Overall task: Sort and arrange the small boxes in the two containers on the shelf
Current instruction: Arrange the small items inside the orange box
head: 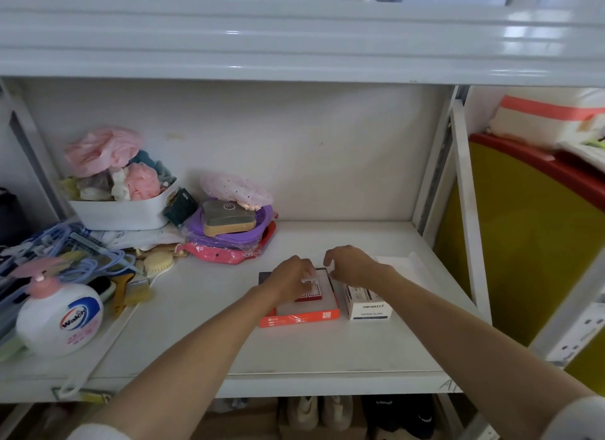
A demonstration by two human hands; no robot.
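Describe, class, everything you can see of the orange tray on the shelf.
The orange tray is a shallow, open rectangular box, apparently cardboard, with an orange front wall bearing small white print and a code square, and a pale inside. It lies flat on the white shelf, left of a white paper clips box. Small red boxes sit inside it. The left hand reaches into it onto those boxes; the right hand hovers over its far right corner.

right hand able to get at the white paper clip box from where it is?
Probably yes. The right hand hovers just behind the white paper clip box, whose top is uncovered. The orange tray sits to its left, and the left hand is busy there, not in the way.
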